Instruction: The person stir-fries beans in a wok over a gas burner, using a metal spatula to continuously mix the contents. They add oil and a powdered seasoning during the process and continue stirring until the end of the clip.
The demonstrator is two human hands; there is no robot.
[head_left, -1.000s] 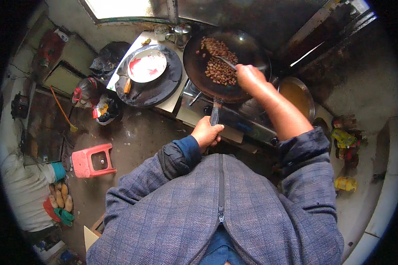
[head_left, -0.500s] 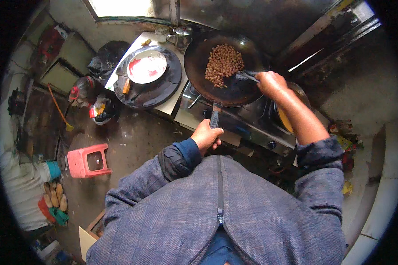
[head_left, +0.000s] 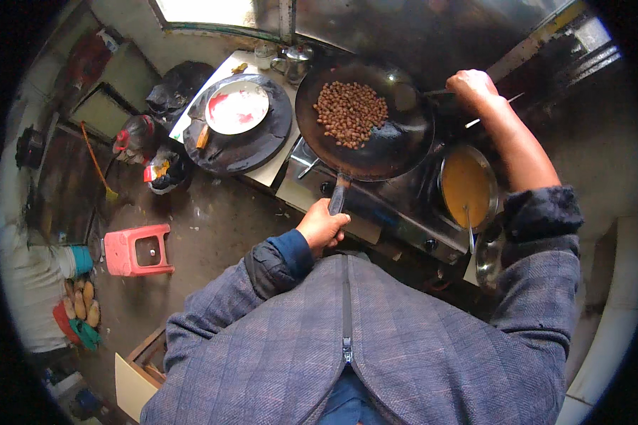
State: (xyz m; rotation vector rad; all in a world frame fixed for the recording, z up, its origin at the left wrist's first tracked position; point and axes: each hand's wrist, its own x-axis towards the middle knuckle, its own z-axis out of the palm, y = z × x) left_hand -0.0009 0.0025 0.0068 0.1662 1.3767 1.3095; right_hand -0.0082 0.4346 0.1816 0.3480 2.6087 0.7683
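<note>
My left hand point(head_left: 322, 225) is wrapped round the wok's dark handle point(head_left: 339, 195) at the near side of the stove. In the wok point(head_left: 411, 152) lies a loose layer of brown peanuts point(head_left: 351, 113), mostly left of its middle. Over the wok's right side, my right hand point(head_left: 473, 86) is closed on the thin handle of a spatula point(head_left: 436, 93). The spatula's head is hard to make out against the dark metal near the wok's far right wall. The right forearm reaches above a pan point(head_left: 495, 185) of yellow-brown liquid with a metal utensil point(head_left: 469, 230) standing in it.
Left of the stove point(head_left: 390, 202), a white dish point(head_left: 237, 106) with red residue rests on a round dark chopping board point(head_left: 273, 145), beside a wooden handle point(head_left: 203, 137). A metal kettle point(head_left: 293, 64) stands behind. A pink stool point(head_left: 138, 250) is on the floor at left.
My right hand has moved away and to the right with the spatula, off the peanuts. The peanuts have shifted left and spread out. My left hand keeps its hold; the pan of liquid is now uncovered to view.
</note>
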